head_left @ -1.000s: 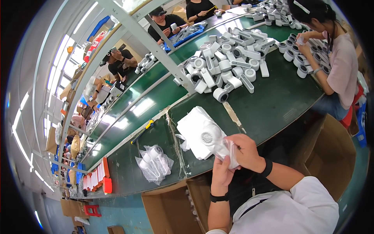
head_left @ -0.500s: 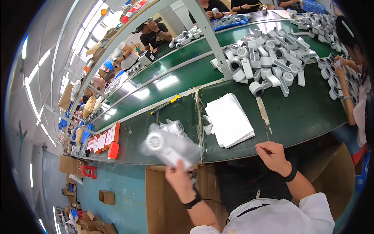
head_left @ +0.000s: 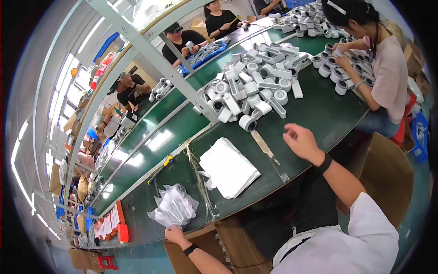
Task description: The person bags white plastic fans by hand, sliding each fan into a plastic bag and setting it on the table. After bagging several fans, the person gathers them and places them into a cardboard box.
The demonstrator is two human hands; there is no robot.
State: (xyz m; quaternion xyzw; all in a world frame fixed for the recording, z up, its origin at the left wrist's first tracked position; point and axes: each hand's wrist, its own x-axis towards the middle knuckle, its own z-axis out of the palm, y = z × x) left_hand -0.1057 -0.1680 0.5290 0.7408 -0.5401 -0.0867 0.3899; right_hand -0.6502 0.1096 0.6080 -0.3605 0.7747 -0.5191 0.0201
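Note:
My left hand (head_left: 176,235) is at the table's near edge. Its fingers are closed on the lower end of a clear plastic bag with a white handheld fan (head_left: 175,205) inside. That bag rests against other bagged white pieces, and their overlap hides where one ends. My right hand (head_left: 301,142) is raised over the green table, fingers loosely curled and apart, with nothing in them. It is between a stack of white sheets or flat bags (head_left: 229,168) and a large heap of unbagged white and grey handheld fans (head_left: 255,84).
A yellow-and-black cutter (head_left: 160,170) lies beyond the bags. Orange-and-white boxes (head_left: 109,226) stand at the left end. A metal frame post (head_left: 159,64) rises by the heap. At right a co-worker (head_left: 388,77) handles fans. Open cartons (head_left: 381,176) sit below the edge.
My left hand has lowered the bagged fan onto the table beside other bagged pieces. My right hand has moved forward toward the heap, its fingers loosening. The view has swung right.

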